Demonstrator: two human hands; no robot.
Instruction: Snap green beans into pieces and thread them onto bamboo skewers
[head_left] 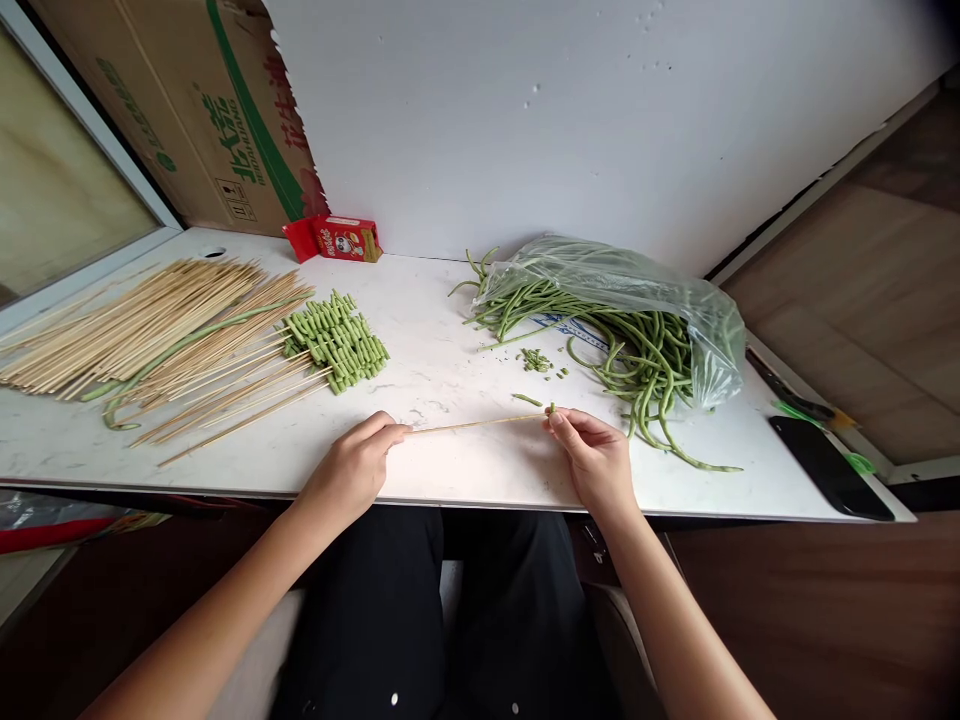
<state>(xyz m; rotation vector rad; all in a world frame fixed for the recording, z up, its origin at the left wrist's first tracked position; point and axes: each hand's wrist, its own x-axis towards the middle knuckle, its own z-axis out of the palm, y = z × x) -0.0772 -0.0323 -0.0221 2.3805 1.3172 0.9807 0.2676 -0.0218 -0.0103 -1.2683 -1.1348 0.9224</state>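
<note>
One bamboo skewer (pixel 480 424) and one short bean piece (pixel 553 407)

The left hand (pixel 356 465) pinches the left end of the bamboo skewer between thumb and fingers. The right hand (pixel 596 455) pinches the short bean piece, which is at the other end of the skewer. The skewer runs almost straight across from hand to hand, over the front of the white tabletop (pixel 442 350).

On the left is a big pile of bare skewers (pixel 142 325), with one long bean (pixel 176 346) lying across it. Next to the pile are lots of cut bean pieces (pixel 336 342) on skewer ends, lined up in rows.

On the right, a clear plastic bag (pixel 637 270) lies with many green beans (pixel 652 345) poking out. Near it is a little heap of bean bits (pixel 535 361). One loose bean piece (pixel 527 399) lies near the right fingertips.

At the back is a small red box (pixel 349 240). A big cardboard box (pixel 217 130) stands behind it, to the left. A black phone (pixel 825 465) lies by the right front corner.
</note>
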